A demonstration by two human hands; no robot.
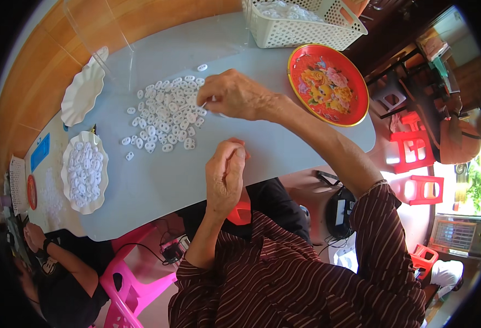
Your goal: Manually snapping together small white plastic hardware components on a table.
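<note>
white pierced ovals [169, 112] heap by curled right hand [232, 94] and left hand [225, 172], contents unclear.

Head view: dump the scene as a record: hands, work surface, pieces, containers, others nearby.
right hand: fingers bent at the pile's right edge; white bit by the fingertips, grip unclear
left hand: curled, near the table's front edge; contents hidden
surface: grey table
pieces: loose pile of white two-holed pieces
containers: scalloped dish filled with white pieces; second scalloped dish behind it; red floral tray; white perforated basket, loaded
others: seated person, lower left
</note>
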